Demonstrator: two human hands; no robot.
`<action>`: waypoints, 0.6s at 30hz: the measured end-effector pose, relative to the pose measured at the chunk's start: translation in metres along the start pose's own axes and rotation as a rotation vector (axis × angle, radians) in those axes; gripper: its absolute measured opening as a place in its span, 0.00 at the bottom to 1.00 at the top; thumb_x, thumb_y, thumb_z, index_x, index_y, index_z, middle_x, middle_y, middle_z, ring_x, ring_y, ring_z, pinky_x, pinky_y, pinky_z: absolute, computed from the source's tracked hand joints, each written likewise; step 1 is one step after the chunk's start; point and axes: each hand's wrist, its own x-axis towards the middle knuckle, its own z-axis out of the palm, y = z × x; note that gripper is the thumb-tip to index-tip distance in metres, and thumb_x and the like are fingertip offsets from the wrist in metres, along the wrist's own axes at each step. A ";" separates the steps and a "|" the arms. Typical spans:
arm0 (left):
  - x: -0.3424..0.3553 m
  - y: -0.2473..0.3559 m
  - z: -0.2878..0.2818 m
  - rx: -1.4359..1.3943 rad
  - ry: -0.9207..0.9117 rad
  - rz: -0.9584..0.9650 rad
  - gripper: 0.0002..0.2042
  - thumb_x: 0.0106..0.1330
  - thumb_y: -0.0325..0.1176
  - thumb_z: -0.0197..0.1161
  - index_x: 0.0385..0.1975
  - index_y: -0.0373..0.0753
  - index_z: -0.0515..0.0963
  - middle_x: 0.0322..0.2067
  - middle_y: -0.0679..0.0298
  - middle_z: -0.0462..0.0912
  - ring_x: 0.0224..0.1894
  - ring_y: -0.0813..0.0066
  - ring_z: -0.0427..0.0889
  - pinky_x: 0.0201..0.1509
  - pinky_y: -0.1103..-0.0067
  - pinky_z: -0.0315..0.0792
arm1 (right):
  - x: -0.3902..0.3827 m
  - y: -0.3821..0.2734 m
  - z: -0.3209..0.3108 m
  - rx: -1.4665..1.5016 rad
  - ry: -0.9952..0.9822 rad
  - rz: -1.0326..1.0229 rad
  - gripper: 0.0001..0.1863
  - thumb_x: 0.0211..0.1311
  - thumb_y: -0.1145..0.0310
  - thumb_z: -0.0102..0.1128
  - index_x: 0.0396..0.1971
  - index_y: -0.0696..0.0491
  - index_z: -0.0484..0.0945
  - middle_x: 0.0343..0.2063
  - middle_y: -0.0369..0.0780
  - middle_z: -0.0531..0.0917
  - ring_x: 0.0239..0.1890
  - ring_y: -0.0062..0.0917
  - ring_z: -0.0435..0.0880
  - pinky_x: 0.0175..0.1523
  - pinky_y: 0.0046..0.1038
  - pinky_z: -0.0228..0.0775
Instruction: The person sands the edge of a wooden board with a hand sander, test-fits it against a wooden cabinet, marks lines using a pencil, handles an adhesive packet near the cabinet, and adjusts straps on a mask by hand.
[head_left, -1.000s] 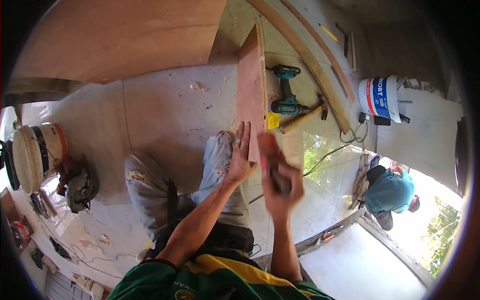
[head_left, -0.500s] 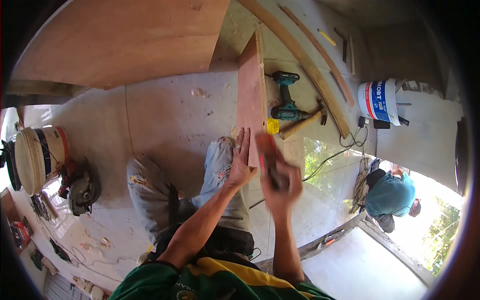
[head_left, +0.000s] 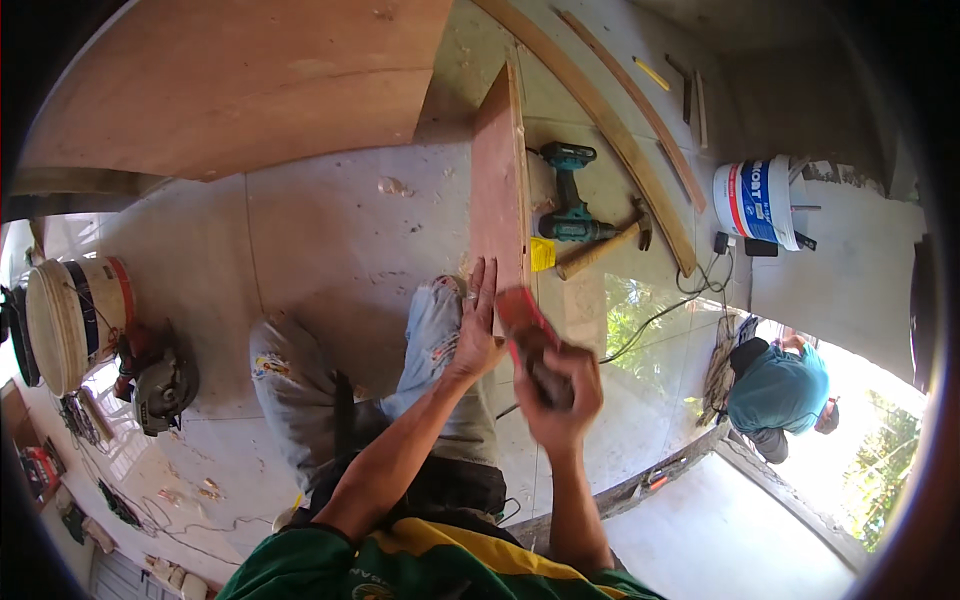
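A reddish-brown wooden board [head_left: 497,190] stands on its long edge in front of me, its narrow top edge facing right. My left hand [head_left: 480,335] holds the near end, with its fingers stretched along the left face and the thumb by the end. In my right hand [head_left: 560,395] is a red hand plane [head_left: 528,325], gripped at its rear. It is at the board's near end; whether its sole touches the edge I cannot tell. Right of the board lie a teal cordless drill [head_left: 572,195], a hammer [head_left: 605,248] and a small yellow item [head_left: 543,253].
A large plywood sheet [head_left: 240,85] is at the far left. Long timber strips [head_left: 600,110] lie at the far right, near a white bucket [head_left: 755,205]. At left are another bucket [head_left: 75,320] and a circular saw [head_left: 165,390]. A person in teal [head_left: 780,390] crouches at right.
My right hand has drawn the plane slightly back toward me and to the left. The left hand keeps its place on the board.
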 end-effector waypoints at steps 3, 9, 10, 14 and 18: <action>0.004 -0.001 0.014 0.104 -0.002 0.043 0.47 0.52 0.20 0.62 0.73 0.31 0.44 0.73 0.43 0.44 0.75 0.42 0.42 0.75 0.61 0.47 | 0.083 0.038 0.048 -0.075 0.065 0.050 0.15 0.44 0.72 0.76 0.30 0.56 0.77 0.29 0.44 0.80 0.31 0.38 0.80 0.37 0.35 0.73; 0.004 -0.009 0.006 0.066 0.046 0.099 0.47 0.51 0.18 0.62 0.74 0.34 0.44 0.73 0.42 0.45 0.76 0.44 0.42 0.75 0.61 0.48 | 0.068 0.048 0.052 0.013 0.074 0.046 0.15 0.45 0.76 0.74 0.33 0.56 0.77 0.30 0.42 0.82 0.34 0.26 0.83 0.40 0.27 0.75; 0.003 -0.012 0.003 0.065 0.068 0.155 0.48 0.51 0.19 0.62 0.74 0.34 0.43 0.73 0.42 0.44 0.76 0.44 0.42 0.75 0.61 0.47 | 0.039 0.032 0.036 -0.010 0.057 0.034 0.15 0.45 0.77 0.74 0.33 0.56 0.77 0.30 0.43 0.82 0.34 0.28 0.83 0.42 0.28 0.75; 0.001 0.001 0.003 0.000 0.015 -0.015 0.49 0.51 0.19 0.63 0.74 0.34 0.43 0.73 0.42 0.44 0.76 0.44 0.43 0.75 0.60 0.47 | -0.006 -0.002 -0.002 0.022 0.030 0.065 0.17 0.42 0.76 0.75 0.31 0.55 0.76 0.36 0.48 0.83 0.37 0.41 0.82 0.44 0.35 0.76; 0.007 -0.006 0.009 0.108 0.043 0.097 0.50 0.49 0.18 0.62 0.74 0.35 0.42 0.73 0.43 0.45 0.76 0.45 0.43 0.74 0.59 0.49 | 0.087 0.050 0.057 -0.073 0.113 0.052 0.16 0.46 0.66 0.76 0.31 0.55 0.78 0.29 0.43 0.81 0.32 0.38 0.81 0.39 0.34 0.74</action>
